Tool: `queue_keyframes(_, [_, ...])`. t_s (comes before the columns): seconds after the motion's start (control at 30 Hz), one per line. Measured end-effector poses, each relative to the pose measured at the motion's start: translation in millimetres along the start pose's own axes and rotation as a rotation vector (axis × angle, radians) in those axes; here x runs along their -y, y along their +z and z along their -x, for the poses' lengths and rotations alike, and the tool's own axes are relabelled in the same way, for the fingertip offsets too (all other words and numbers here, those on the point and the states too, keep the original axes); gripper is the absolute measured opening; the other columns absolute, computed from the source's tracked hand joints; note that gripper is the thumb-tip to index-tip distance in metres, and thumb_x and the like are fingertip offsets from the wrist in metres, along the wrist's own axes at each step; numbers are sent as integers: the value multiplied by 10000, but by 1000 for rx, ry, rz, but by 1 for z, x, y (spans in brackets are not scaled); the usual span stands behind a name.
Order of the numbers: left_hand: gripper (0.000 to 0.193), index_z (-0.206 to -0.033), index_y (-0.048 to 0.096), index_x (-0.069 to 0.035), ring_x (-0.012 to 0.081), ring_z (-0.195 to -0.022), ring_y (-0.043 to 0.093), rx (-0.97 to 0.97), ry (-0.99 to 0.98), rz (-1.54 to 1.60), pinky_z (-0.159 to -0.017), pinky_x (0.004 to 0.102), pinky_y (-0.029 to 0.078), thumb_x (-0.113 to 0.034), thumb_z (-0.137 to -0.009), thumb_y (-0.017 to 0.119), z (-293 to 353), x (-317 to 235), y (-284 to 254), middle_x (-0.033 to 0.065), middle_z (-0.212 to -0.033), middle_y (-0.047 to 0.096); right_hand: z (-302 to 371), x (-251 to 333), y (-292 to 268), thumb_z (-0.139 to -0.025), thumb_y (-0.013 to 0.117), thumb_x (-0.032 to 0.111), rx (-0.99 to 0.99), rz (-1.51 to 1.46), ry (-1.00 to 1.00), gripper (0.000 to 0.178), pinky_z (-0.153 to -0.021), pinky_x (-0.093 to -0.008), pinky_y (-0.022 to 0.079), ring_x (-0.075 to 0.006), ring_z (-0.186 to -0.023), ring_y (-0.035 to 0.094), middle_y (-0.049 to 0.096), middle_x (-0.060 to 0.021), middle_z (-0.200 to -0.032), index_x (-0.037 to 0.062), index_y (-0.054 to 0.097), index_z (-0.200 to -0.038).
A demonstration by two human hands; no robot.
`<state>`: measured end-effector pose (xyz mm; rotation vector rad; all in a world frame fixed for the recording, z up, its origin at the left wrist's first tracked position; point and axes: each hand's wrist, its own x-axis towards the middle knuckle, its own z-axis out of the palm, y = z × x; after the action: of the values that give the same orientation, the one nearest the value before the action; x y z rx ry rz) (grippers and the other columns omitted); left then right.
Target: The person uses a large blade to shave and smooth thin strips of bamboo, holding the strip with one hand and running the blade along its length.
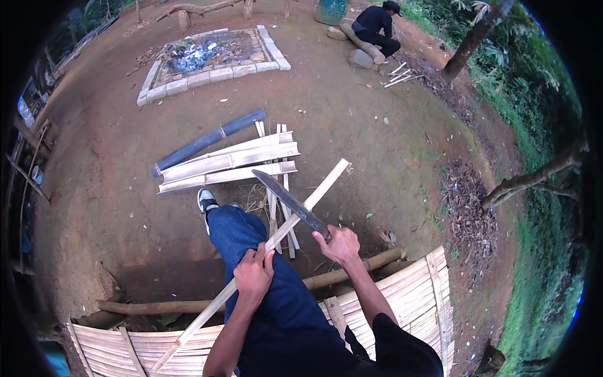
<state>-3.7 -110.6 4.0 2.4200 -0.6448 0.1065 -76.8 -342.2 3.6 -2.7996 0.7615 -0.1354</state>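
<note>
A long pale bamboo strip (322, 188) slants across my lap, its far end pointing up and to the right. My left hand (254, 271) is closed around it near my thigh. In my right hand (340, 245) is the handle of a machete (292, 202), whose dark blade crosses the strip beyond my left hand. The blade appears to touch the strip; how deep it sits cannot be seen. On the ground past my foot lie split bamboo halves (232, 160), hollow side up, next to an uncut dark bamboo pole (210, 142). Thin bamboo strips (286, 182) lie beside and under them.
I sit on a bamboo-slat bench (402, 295) with a round pole (352, 269) along its front. Ahead, a brick-edged fire pit (213, 77) holds ash. Another person (375, 28) sits on a log (362, 43) at the far right, near a green barrel (331, 11).
</note>
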Motion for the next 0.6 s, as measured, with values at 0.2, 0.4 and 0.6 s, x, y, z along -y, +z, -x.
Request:
queue_keyframes(0.2, [329,-1099,689,-59,301,-624,640,-14,10,77,-554,418,521,-315,-897,645,7,9,-1,109,-757,621,17,19,-11,-805,615,626,-7,-17,-320,565,-552,-433,527,-337,-605,670,642,-146,-623,66,633,-729])
queue_keyframes(0.4, [316,-1090,691,-63,297,-644,643,0,9,-14,-560,419,525,-313,-905,633,0,-1,2,110,-755,614,-3,-1,3,-828,607,597,-95,22,-58,547,-599,-446,549,-353,-612,676,642,-160,-611,59,649,-740])
queue_keyframes(0.6, [315,-1094,684,-61,293,-646,645,13,52,-21,-563,411,531,-308,-907,629,7,4,-1,113,-761,612,22,19,-6,-814,611,618,54,1,-273,558,-580,-441,543,-342,-596,671,645,-138,-623,73,613,-693])
